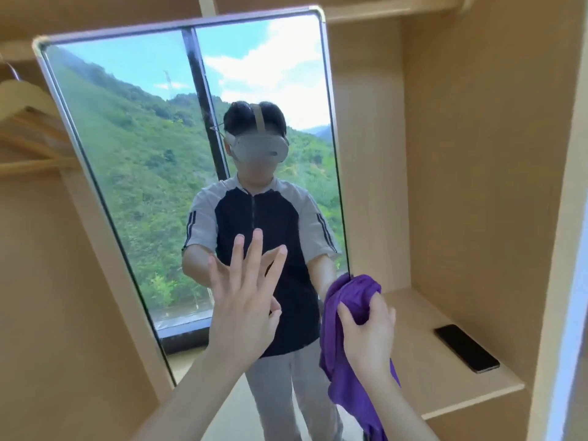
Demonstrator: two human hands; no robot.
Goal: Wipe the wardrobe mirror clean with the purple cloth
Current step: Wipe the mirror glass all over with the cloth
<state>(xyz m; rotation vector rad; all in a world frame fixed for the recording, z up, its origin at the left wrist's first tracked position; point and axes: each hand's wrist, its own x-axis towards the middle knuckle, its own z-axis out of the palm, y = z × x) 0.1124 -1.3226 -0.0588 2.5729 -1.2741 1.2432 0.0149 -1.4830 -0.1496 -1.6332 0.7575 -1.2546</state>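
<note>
bright daylight, thrown back by the mirror point(159, 154) from a reflected window; sky patches blow out white. wardrobe point(461, 154) panels evenly lit, soft shadows. slight overall blur; straight edges bow toward the corners.

Light wood wardrobe panels point(445, 154) in daylight. Right of the fingers, a shelf point(445, 393) carries a black phone point(466, 348). Far left: wooden hangers point(28, 122).

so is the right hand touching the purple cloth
Touching: the head view shows the right hand closed around a bunched part of the purple cloth.
</note>
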